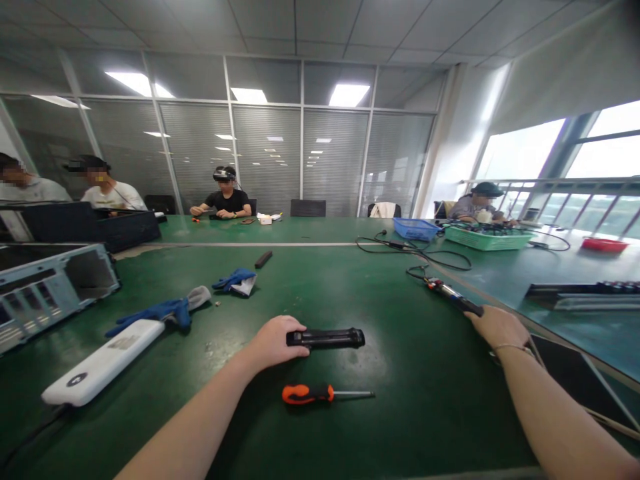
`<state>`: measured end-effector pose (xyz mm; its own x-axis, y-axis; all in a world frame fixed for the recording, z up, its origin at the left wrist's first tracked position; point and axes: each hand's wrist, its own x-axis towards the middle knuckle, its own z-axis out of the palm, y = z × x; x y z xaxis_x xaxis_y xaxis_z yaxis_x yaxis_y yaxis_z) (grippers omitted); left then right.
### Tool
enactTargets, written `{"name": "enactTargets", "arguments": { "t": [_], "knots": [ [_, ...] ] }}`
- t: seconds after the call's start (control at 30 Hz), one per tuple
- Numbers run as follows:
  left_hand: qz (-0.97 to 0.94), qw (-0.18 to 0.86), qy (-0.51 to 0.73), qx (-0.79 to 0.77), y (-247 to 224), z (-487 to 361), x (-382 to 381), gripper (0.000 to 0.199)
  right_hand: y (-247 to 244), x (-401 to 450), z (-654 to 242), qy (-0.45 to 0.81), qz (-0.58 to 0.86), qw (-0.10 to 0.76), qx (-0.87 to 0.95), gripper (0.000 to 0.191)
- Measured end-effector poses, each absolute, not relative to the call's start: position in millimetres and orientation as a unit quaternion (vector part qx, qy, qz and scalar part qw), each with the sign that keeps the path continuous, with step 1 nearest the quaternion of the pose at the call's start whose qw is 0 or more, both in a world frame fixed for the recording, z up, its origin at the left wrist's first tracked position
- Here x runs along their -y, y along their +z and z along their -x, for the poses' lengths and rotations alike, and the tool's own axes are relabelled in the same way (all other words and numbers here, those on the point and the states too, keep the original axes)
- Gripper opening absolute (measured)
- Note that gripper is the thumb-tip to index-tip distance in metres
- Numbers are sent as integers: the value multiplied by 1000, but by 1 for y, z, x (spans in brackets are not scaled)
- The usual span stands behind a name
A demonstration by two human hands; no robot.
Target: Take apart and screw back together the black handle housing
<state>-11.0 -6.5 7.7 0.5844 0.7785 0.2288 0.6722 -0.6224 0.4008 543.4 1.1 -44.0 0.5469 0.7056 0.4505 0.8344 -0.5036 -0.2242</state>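
Observation:
My left hand (282,341) is closed around the left end of a black elongated device (333,339), which lies across the green table (400,413). Below it rests an orange and black screwdriver (307,394), its metal shaft pointing right. On the right side, my right hand (497,328) grips the dark handle end of a corded tool (453,293) with a silver middle and a red part at its far end. The fingertips of my right hand are partly hidden behind the hand.
A white power unit (105,360), blue gloves (160,313) and a metal case (55,287) are on the left. A blue basket (415,229), green basket (487,238) and cables (400,247) lie at the back right. Several people sit across the tables.

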Motion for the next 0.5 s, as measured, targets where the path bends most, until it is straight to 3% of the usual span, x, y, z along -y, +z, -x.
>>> {"name": "enactTargets", "arguments": {
  "t": [0.17, 0.5],
  "knots": [
    [-886, 154, 197, -391, 4, 8, 7, 50, -42, -19, -492, -101, 799, 184, 564, 39],
    [-910, 104, 184, -356, 12, 7, 15, 48, -23, -23, -328, -1, 525, 229, 820, 40]
  ]
}}
